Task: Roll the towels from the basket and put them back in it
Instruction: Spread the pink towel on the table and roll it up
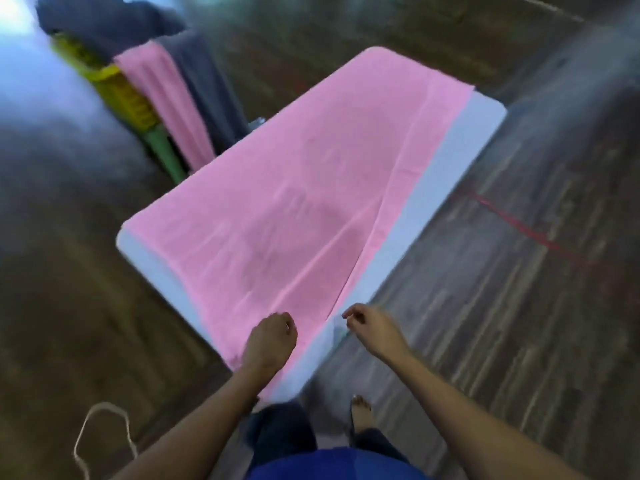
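L hand (272,336) curled, knuckles up, resting on near end of pink towel (294,202); real grip or not, can't tell, blurry. R hand (367,323) loosely curled, holds nothing, just off surface (450,161) corner. Towel spread flat over most of surface, bare strip on R side. Basket (121,95) far L, towels draped over it.

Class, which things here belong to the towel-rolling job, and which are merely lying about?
Job: large pink cloth towel spread on the white rectangular table; yellow plastic basket; dark grey towel and second pink towel draped over it; left hand; right hand.
Lying about: thin white cord looped on the wooden floor; red line across that floor.
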`<state>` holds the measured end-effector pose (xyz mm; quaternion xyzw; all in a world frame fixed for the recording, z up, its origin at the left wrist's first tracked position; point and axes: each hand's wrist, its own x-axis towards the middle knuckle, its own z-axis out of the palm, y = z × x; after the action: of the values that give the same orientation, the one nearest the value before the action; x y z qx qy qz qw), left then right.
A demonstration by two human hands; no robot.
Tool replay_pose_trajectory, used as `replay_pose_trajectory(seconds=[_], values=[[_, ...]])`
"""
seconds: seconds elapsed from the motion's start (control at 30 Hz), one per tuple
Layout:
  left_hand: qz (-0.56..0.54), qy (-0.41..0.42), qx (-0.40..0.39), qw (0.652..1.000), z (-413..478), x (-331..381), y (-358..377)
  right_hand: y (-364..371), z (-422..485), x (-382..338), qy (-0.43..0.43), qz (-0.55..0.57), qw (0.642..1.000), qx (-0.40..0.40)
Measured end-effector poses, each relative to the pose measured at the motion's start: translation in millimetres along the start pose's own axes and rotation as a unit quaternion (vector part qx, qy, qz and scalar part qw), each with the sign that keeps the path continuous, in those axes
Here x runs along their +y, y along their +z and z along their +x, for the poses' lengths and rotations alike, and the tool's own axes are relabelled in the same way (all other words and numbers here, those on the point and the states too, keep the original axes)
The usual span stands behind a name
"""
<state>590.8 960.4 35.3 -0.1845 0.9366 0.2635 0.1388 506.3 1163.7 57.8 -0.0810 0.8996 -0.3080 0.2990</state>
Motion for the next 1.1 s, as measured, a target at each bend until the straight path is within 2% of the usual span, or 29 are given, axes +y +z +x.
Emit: replay_pose_trajectory(seconds=[0.07,0.2,0.3,0.37,0.47,0.6,0.73,0.97,1.1], values=[[-0.035,-0.038,0.020,0.998,-29,0,20,-2,6,5,-0.057,-0.049,0.997,-0.021],[-0.095,-0.047,0.049,0.993,-82,-1,58,4,18,13,-0.151,-0.178,0.971,-0.056],[-0.091,-0.036,0.094,0.991,-100,2,78,8,33,15,-0.248,-0.282,0.925,-0.054],[-0.068,-0.039,0.105,0.991,-102,3,84,7,47,12,-0.285,-0.338,0.897,-0.030],[-0.002,-0.073,0.109,0.991,-99,0,87,-1,69,10,-0.304,-0.391,0.869,-0.008],[0.033,-0.077,0.106,0.991,-103,4,94,-21,89,15,-0.280,-0.448,0.848,-0.049],[0.063,-0.110,0.105,0.986,-98,13,96,-35,105,22,-0.302,-0.469,0.829,-0.043],[0.034,-0.151,0.133,0.979,-96,39,99,-83,151,27,-0.334,-0.525,0.781,-0.059],[0.016,-0.208,0.175,0.962,-88,62,106,-122,182,38,-0.375,-0.506,0.774,-0.066]])
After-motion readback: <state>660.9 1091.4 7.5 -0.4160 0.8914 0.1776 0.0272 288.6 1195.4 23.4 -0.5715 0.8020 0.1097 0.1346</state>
